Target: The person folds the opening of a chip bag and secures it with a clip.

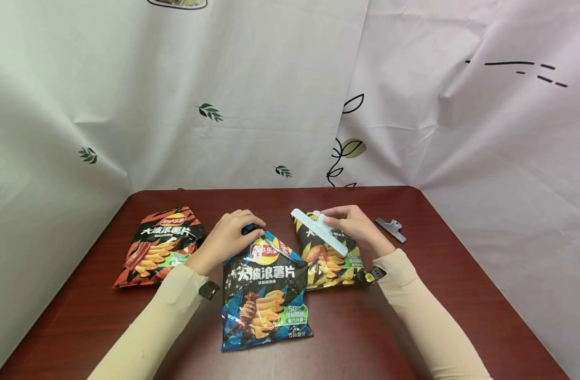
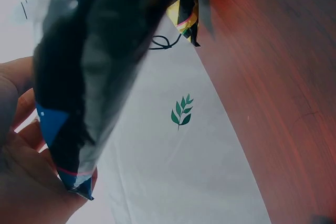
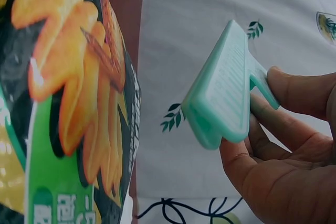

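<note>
My left hand (image 1: 235, 232) grips the top edge of a blue and black chip bag (image 1: 266, 301), whose top looks folded over. In the left wrist view, fingers curl behind the dark bag (image 2: 94, 77). Pinched by its handle in my right hand (image 1: 353, 224) is a long mint-green bag clip (image 1: 320, 232); the right wrist view shows the clip (image 3: 220, 93) between thumb and fingers. The clip is over a yellow and black chip bag (image 1: 327, 269) lying on the table, apart from the blue bag's top.
A red and black chip bag (image 1: 163, 248) lies at the left of the brown table (image 1: 351, 327). To the right of my right hand is a grey bag clip (image 1: 391, 229). White printed cloth (image 1: 271, 79) hangs behind and along the sides.
</note>
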The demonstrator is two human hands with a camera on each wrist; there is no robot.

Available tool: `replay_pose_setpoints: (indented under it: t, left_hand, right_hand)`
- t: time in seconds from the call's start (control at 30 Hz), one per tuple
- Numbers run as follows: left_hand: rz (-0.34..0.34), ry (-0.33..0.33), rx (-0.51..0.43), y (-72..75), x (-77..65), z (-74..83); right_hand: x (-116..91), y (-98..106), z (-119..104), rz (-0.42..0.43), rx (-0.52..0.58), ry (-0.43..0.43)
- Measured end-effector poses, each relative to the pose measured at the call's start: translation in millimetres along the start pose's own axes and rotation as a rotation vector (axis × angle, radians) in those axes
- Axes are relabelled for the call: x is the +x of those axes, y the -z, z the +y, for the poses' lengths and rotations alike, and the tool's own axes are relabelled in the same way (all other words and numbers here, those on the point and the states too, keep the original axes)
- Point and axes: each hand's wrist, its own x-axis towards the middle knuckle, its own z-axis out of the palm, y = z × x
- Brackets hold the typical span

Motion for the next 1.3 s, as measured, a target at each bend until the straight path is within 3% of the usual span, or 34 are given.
replay_pose_setpoints:
  t: [0.5, 1.3]
  left_hand:
    - [-0.011, 0.010, -0.090, -0.9, -1.7, -2.0]
    - [-0.020, 0.049, -0.095, -1.5, -0.7, -0.6]
  right_hand:
    - [-4, -16, -9, -0.026, 0.044, 0.052]
    - [-7, -35, -16, -0.043, 0.109, 0.055]
